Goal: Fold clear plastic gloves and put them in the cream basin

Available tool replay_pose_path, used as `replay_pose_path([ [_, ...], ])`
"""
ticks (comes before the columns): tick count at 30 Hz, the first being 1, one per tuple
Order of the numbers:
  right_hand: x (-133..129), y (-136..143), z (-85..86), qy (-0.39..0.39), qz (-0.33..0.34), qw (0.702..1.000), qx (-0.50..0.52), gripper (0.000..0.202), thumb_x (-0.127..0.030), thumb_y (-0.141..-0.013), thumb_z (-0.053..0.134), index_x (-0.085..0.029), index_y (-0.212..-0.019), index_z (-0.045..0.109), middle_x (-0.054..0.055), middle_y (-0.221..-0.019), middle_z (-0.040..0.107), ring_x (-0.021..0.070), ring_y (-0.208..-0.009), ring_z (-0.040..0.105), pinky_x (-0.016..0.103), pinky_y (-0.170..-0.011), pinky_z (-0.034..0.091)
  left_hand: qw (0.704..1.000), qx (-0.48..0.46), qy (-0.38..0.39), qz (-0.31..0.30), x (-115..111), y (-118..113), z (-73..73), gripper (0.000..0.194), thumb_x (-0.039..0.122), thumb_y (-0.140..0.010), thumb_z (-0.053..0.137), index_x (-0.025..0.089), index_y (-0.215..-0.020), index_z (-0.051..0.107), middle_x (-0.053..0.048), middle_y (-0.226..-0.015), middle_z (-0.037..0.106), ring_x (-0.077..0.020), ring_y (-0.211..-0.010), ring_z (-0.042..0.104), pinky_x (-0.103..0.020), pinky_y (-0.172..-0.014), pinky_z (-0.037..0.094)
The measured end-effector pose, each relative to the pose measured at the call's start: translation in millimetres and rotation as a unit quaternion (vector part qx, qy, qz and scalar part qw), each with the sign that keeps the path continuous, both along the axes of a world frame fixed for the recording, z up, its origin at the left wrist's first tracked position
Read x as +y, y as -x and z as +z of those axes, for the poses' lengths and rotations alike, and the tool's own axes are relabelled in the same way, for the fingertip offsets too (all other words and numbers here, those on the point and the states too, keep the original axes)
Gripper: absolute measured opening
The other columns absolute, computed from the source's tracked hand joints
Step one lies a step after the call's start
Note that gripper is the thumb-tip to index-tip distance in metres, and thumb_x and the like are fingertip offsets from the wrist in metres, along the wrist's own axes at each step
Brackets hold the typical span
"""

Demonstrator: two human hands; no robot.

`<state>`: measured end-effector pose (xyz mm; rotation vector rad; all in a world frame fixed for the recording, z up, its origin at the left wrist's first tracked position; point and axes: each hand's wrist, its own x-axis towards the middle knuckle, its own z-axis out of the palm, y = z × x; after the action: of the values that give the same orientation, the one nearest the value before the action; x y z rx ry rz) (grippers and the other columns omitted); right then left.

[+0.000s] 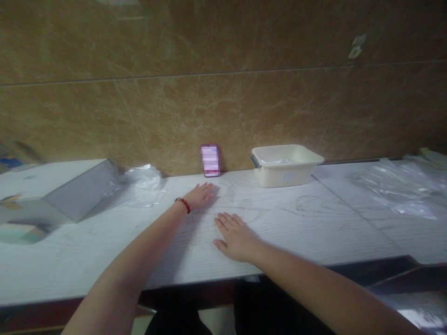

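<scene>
My left hand (200, 196), with a red beaded bracelet (183, 204) at the wrist, reaches forward over the white wood-grain table (279, 232). Its fingers are stretched out just in front of a phone (210, 161) that leans upright against the wall, its screen lit. Nearer to me, my right hand (236, 237) lies palm down with its fingers spread. Neither hand holds anything that I can see. Faint clear outlines show on the table around the hands, but I cannot make out whether a thin plastic film lies there.
Right of the phone stands a cream plastic bin (288, 166) with a grey handle clip and clear plastic inside. Clear plastic bags (405, 186) are piled at the far right. A white box (52, 186) and crumpled clear plastic (141, 186) sit at the left, before a brown tiled wall (223, 107).
</scene>
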<state>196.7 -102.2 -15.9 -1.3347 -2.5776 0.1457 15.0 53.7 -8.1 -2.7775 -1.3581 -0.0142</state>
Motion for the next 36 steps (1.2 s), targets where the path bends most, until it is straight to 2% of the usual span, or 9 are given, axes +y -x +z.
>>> replay_pose_path([
  [5, -0.3, -0.2, 1.0, 0.0, 0.004, 1.0, -0.003, 0.06, -0.048, -0.08, 0.022, -0.01, -0.127, 0.024, 0.01, -0.133, 0.021, 0.0221, -0.122, 0.014, 0.039, -0.099, 0.007, 0.998, 0.009, 0.017, -0.052, -22.6, 11.8, -7.1, 0.06, 0.052, -0.081, 0.014, 0.018, -0.129, 0.016, -0.007, -0.134, 0.02, -0.0179, -0.123, 0.014, -0.037, -0.098, 0.011],
  [11, 0.1, -0.8, 0.8, 0.0, 0.007, 1.0, -0.004, 0.061, -0.049, -0.08, 0.02, -0.011, -0.128, 0.024, 0.01, -0.134, 0.02, 0.0222, -0.122, 0.014, 0.039, -0.099, 0.008, 0.999, 0.015, 0.02, -0.034, -13.0, 21.2, -6.7, 0.061, 0.054, -0.079, 0.015, 0.021, -0.13, 0.015, -0.005, -0.135, 0.018, -0.0193, -0.123, 0.015, -0.043, -0.097, 0.01],
  [14, 0.5, -1.6, 0.6, -0.001, 0.006, 1.0, -0.008, 0.061, -0.049, -0.08, 0.02, -0.011, -0.128, 0.023, 0.01, -0.134, 0.019, 0.0221, -0.122, 0.013, 0.039, -0.099, 0.007, 1.0, 0.016, 0.027, 0.006, -4.7, 26.1, -6.0, 0.059, 0.054, -0.079, 0.015, 0.022, -0.129, 0.016, -0.005, -0.135, 0.018, -0.0204, -0.123, 0.015, -0.046, -0.096, 0.01],
  [20, 0.2, -2.6, 2.8, 0.023, 0.011, 1.0, -0.005, 0.063, -0.05, -0.079, 0.022, -0.011, -0.128, 0.022, 0.01, -0.134, 0.017, 0.0216, -0.123, 0.011, 0.038, -0.099, 0.006, 0.983, -0.019, 0.003, 0.181, -0.1, 37.7, 0.2, 0.051, 0.04, -0.084, 0.012, 0.016, -0.128, 0.02, -0.01, -0.135, 0.017, -0.0231, -0.123, 0.011, -0.048, -0.095, 0.014],
  [25, 5.9, -3.3, 10.5, 0.037, 0.006, 0.998, 0.053, 0.056, -0.046, -0.08, 0.025, -0.015, -0.127, 0.027, 0.007, -0.133, 0.023, 0.018, -0.122, 0.015, 0.035, -0.099, 0.012, 0.98, 0.012, 0.048, 0.195, -16.8, 42.9, 14.1, 0.055, 0.043, -0.081, 0.021, 0.015, -0.128, 0.019, -0.013, -0.134, 0.02, -0.0255, -0.122, 0.015, -0.05, -0.092, 0.018],
  [28, 20.7, -15.0, 15.2, -0.007, -0.056, 0.992, 0.113, 0.045, -0.037, -0.081, 0.028, -0.015, -0.119, 0.039, 0.006, -0.125, 0.038, 0.0154, -0.117, 0.028, 0.031, -0.097, 0.019, 0.979, 0.03, 0.078, 0.187, -31.9, 45.6, 17.7, 0.062, 0.052, -0.077, 0.024, 0.018, -0.128, 0.019, -0.013, -0.133, 0.02, -0.0277, -0.121, 0.016, -0.053, -0.09, 0.019],
  [30, 33.9, -30.8, 16.7, -0.043, -0.133, 0.98, 0.141, 0.039, -0.031, -0.08, 0.031, -0.013, -0.111, 0.047, 0.007, -0.113, 0.049, 0.0145, -0.107, 0.039, 0.027, -0.093, 0.026, 0.977, 0.033, 0.092, 0.19, -41.0, 47.8, 18.2, 0.066, 0.058, -0.074, 0.024, 0.02, -0.128, 0.019, -0.014, -0.133, 0.021, -0.0306, -0.12, 0.017, -0.056, -0.087, 0.021],
  [32, 46.2, -50.1, 15.9, -0.06, -0.21, 0.967, 0.133, 0.036, -0.027, -0.078, 0.035, -0.012, -0.106, 0.051, 0.008, -0.105, 0.053, 0.016, -0.099, 0.045, 0.028, -0.089, 0.029, 0.975, 0.034, 0.102, 0.193, -48.5, 49.7, 18.2, 0.071, 0.064, -0.07, 0.024, 0.024, -0.128, 0.02, -0.015, -0.133, 0.021, -0.0341, -0.119, 0.017, -0.059, -0.083, 0.022],
  [36, 60.7, -79.7, 9.3, -0.048, -0.298, 0.951, 0.069, 0.035, -0.03, -0.075, 0.039, -0.012, -0.101, 0.055, 0.012, -0.097, 0.056, 0.0207, -0.095, 0.047, 0.032, -0.084, 0.032, 0.972, 0.024, 0.111, 0.204, -58.5, 51.0, 18.4, 0.078, 0.072, -0.063, 0.024, 0.03, -0.128, 0.018, -0.016, -0.133, 0.018, -0.0398, -0.118, 0.013, -0.062, -0.08, 0.021],
])
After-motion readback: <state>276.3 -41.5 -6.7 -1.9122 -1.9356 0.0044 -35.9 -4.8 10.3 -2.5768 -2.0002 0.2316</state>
